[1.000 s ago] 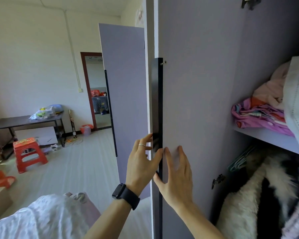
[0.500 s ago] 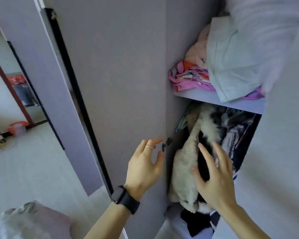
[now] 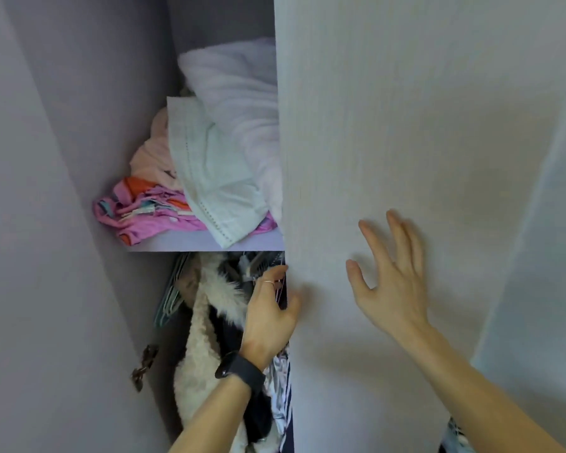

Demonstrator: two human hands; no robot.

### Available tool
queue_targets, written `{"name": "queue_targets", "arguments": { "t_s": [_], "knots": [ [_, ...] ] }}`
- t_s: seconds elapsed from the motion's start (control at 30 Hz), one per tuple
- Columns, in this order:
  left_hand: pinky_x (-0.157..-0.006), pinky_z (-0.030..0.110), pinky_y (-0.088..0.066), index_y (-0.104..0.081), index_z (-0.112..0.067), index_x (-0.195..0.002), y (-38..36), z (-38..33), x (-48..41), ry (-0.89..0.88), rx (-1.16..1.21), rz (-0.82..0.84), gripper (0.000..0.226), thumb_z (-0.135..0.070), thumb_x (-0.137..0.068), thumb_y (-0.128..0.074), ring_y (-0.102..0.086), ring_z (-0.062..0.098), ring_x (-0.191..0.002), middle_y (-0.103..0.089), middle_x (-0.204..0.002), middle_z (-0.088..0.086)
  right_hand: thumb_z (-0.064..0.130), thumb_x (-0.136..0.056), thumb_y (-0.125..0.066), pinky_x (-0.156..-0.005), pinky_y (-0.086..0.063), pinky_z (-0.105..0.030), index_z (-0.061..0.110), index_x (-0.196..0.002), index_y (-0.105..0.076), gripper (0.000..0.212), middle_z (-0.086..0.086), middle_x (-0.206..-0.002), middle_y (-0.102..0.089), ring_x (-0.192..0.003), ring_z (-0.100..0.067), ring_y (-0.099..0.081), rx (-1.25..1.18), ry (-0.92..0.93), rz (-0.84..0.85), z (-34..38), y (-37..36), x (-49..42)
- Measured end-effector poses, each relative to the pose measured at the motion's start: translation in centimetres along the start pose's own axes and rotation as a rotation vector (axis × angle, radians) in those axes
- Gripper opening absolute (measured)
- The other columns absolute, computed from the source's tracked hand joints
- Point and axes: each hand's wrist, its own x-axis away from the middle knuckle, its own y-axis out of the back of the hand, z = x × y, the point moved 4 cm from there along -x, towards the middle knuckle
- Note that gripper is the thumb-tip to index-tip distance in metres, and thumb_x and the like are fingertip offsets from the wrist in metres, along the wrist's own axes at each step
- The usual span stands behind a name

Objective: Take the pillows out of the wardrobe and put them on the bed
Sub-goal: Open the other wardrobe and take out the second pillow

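Observation:
The wardrobe stands open on its left half. On its shelf [image 3: 190, 245] lie a white fluffy pillow [image 3: 239, 103] and a pale green pillow or pillowcase [image 3: 209, 171] that hangs over the shelf edge. The closed right door [image 3: 389, 125] hides their right parts. My left hand [image 3: 270, 313], with a ring and a black watch, grips the left edge of this door, fingers curled behind it and thumb on its front. My right hand [image 3: 391, 273] lies flat on the door's face with fingers spread.
Pink and orange folded clothes [image 3: 144, 210] lie on the shelf left of the pillows. Below the shelf hang a cream furry coat [image 3: 203, 322], dark garments and several hangers. The open left door [image 3: 46, 223] fills the left side, with a hinge [image 3: 143, 367] low down.
My view has swung right from the left door to the wardrobe's inside. My left hand moved to the right door's edge and took hold of it. My right hand moved onto the right door's face.

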Motion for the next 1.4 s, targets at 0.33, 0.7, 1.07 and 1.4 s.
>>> {"name": "queue_targets", "arguments": {
  "t_s": [0.33, 0.7, 1.07, 1.4],
  "knots": [
    [-0.073, 0.018, -0.053, -0.062, -0.028, -0.112, -1.7, 3.0, -3.4, 0.055, 0.209, 0.093, 0.017, -0.031, -0.096, -0.066, -0.070, -0.001, -0.087, -0.076, -0.092, -0.015, 0.062, -0.100, -0.041, -0.111, -0.007, -0.080, 0.036, -0.158, -0.025, 0.066, -0.016, -0.169, -0.007, -0.153, -0.048, 0.001, 0.272, -0.040, -0.078, -1.2, -6.6, 0.8],
    [-0.082, 0.032, -0.059, -0.069, -0.023, -0.100, -1.0, 3.8, -2.2, 0.207, 0.479, 0.181, 0.014, -0.026, -0.089, -0.075, -0.075, 0.012, -0.086, -0.079, -0.089, -0.003, 0.058, -0.104, -0.034, -0.117, -0.013, -0.072, 0.043, -0.159, -0.007, 0.064, -0.007, -0.170, 0.000, -0.156, -0.036, 0.003, 0.257, -0.133, 0.040, -1.7, -5.8, 4.4],
    [-0.082, 0.035, -0.061, -0.075, -0.004, -0.100, 1.1, 0.3, 5.4, 0.261, 0.701, 0.595, 0.043, -0.041, -0.088, -0.057, -0.075, 0.024, -0.096, -0.078, -0.100, 0.010, 0.064, -0.089, -0.059, -0.120, -0.017, -0.028, 0.047, -0.158, -0.009, 0.087, 0.011, -0.170, 0.006, -0.156, -0.009, -0.002, -0.178, -0.358, 0.283, 3.5, 0.3, 18.1],
    [-0.088, 0.040, -0.059, -0.083, -0.017, -0.091, -2.9, -3.1, 11.0, 0.154, 0.792, 0.904, 0.047, -0.056, -0.065, -0.085, -0.073, 0.030, -0.101, -0.077, -0.107, 0.011, 0.050, -0.091, -0.067, -0.096, -0.057, -0.034, 0.054, -0.152, -0.027, 0.073, 0.017, -0.158, -0.040, -0.143, -0.008, -0.043, -0.305, -0.566, 0.099, 7.3, 7.9, 26.1]
  ]
}}
